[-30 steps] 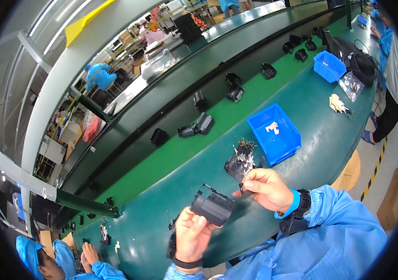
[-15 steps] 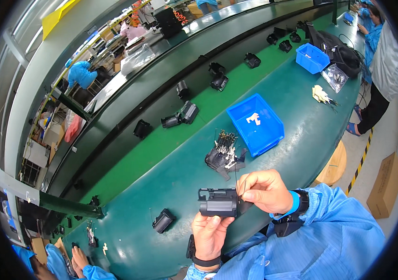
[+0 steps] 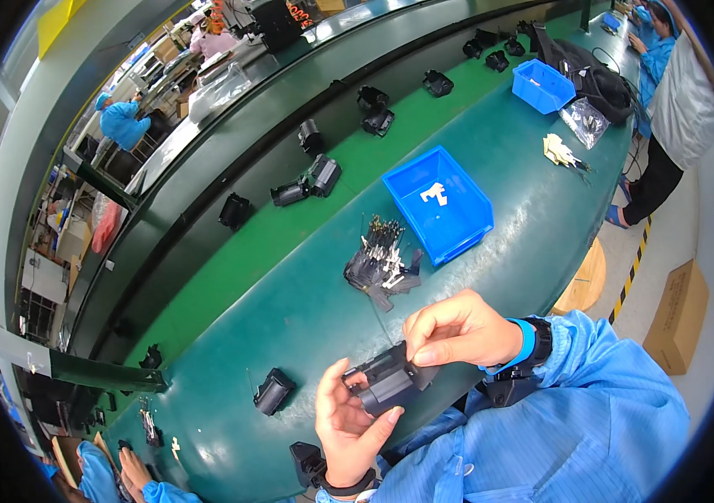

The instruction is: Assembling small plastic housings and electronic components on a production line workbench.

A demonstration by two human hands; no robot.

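My left hand (image 3: 349, 427) holds a black plastic housing (image 3: 392, 384) from below and its left end, thumb along the near side. The housing is tilted, its right end higher. My right hand (image 3: 464, 331) has thumb and fingers pinched together at the housing's upper right corner; what lies between the fingertips is too small to make out. A faint thin dark wire rises by the housing's far edge. Beyond my hands lies a bundle of black cables (image 3: 380, 264) with white tags. A second black housing (image 3: 274, 391) sits on the bench to the left.
A blue bin (image 3: 441, 210) with white pieces inside stands past the cable bundle. Farther right are a smaller blue bin (image 3: 543, 86), a clear bag and pale tagged cables. Several black housings lie along the green strip (image 3: 265, 243). A co-worker's hands (image 3: 133, 471) are at lower left.
The housing has gone from level to tilted, with my left hand shifted left and its fingers more spread round it. My right hand has moved slightly left and down onto the housing's corner.
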